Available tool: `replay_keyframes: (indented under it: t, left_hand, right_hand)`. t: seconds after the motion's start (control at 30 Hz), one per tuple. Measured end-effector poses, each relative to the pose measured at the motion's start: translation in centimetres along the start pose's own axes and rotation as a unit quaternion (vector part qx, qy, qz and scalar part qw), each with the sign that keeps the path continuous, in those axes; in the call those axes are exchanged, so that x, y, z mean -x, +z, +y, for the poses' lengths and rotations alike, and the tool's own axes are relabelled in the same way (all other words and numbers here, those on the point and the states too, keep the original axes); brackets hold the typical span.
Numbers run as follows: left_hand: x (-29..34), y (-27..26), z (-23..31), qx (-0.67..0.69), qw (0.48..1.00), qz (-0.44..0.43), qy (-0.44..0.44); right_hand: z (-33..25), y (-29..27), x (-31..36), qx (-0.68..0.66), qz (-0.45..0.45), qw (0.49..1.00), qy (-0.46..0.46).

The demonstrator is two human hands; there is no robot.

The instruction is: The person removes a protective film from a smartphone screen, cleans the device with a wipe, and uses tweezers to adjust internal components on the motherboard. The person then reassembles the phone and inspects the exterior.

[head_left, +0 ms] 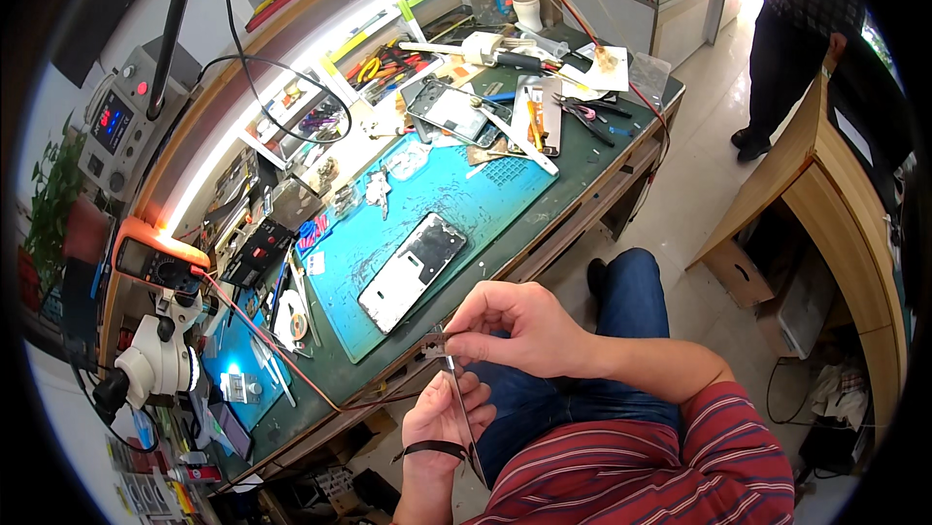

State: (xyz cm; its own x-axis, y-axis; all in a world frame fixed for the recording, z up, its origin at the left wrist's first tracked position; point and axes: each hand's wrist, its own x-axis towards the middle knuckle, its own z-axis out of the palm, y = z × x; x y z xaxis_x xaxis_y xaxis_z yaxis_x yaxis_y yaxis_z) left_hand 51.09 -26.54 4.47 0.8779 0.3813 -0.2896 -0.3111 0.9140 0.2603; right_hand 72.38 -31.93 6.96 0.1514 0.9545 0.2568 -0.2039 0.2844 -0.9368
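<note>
Head view: the left hand (445, 415) has its fingers curled and its thumb pressed against a thin slab (465, 418), seen nearly edge-on. The slab is off the bench, over the person's lap. The right hand (519, 329) pinches a small piece (435, 343) between thumb and forefinger at the slab's upper end; the piece is too small to identify.

Containers: the white cup (526, 10) stands at the bench's far end; its contents cannot be determined. Pliers (372, 68) with yellow and red handles lie along the rear shelving. Under the wooden desk (825, 185) are a cardboard box (738, 274) and a plastic bin (802, 316), contents not discernible.

Surface: a blue mat (340, 306) on the bench carries a white phone-shaped panel (413, 272), dark at one end. An orange-cased multimeter (160, 255) and a white microscope (155, 362) occupy the left side.

Room: pale tiled floor (670, 161); another person (791, 49) stands at upper right.
</note>
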Motion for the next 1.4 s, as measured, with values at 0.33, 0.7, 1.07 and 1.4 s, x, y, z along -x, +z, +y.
replay_keyframes:
  t: [0.33, 0.7, 1.07, 1.4]
  left_hand:
    - [-0.1, 0.1, -0.2, -0.010, 1.000, 0.008, -0.003]
    - [-0.2, 0.1, -0.2, -0.016, 1.000, 0.021, -0.003]
    - [-0.2, -0.3, 0.0, -0.019, 1.000, 0.005, -0.007]
    - [-0.2, 0.2, 0.5, -0.072, 0.996, 0.049, 0.033]
  right_hand:
    - [0.6, 0.0, 0.5, -0.080, 0.009, 0.997, 0.014]
    - [0.9, 0.2, 1.0, -0.054, 0.023, 0.998, 0.017]
    - [1.0, 0.0, 1.5, -0.031, 0.013, 0.999, 0.004]
    - [1.4, 0.6, 2.6, -0.144, 0.004, 0.989, 0.018]
